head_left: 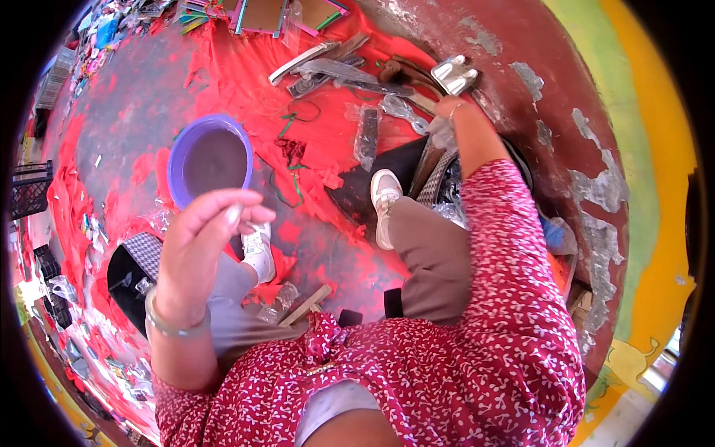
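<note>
My left hand (205, 235) is raised in front of my left leg, near the purple basin (173, 165) of murky grey-brown liquid. Its fingers are loosely bent and apart from the thumb, and I see nothing in them. A pale bangle (179, 328) circles that wrist. My right arm reaches forward, and my right hand (450, 109) is over a dark open bag, next to some shiny silver pieces (454, 74). Its fingers are mostly hidden. Crumpled clear plastic (442, 134) lies right below that hand; whether it is gripped does not show.
Plastic-wrapped strips (367, 138) and brown lengths lie on red sheeting (253, 82) ahead. Coloured frames (261, 16) are at the far edge. A black crate (31, 190) and scattered packets lie on the left. A peeling red wall (573, 164) rises on the right.
</note>
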The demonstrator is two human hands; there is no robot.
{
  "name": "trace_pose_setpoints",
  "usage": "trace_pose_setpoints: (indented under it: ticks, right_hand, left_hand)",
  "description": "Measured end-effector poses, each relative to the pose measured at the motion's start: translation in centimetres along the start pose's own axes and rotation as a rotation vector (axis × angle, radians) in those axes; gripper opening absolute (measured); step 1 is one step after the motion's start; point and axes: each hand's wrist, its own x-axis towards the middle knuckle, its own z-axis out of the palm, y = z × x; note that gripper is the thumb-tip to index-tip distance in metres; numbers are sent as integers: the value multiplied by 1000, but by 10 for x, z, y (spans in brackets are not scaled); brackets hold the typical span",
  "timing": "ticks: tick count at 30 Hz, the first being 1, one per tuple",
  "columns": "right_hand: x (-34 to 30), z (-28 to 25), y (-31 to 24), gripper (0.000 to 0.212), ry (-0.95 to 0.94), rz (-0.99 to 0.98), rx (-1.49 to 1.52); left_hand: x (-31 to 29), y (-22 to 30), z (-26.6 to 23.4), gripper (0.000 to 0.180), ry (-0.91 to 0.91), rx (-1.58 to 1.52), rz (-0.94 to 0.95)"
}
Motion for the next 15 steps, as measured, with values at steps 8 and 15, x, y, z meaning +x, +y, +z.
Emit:
trace_pose_setpoints:
  ticks: [8,15]
  right_hand:
    - [8,209,8,28,-204,220,-533]
    - [33,207,18,29,-316,507,-204]
  left_hand:
    - [6,9,6,25,37,11,-139]
    - [13,3,2,25,22,-9,-204]
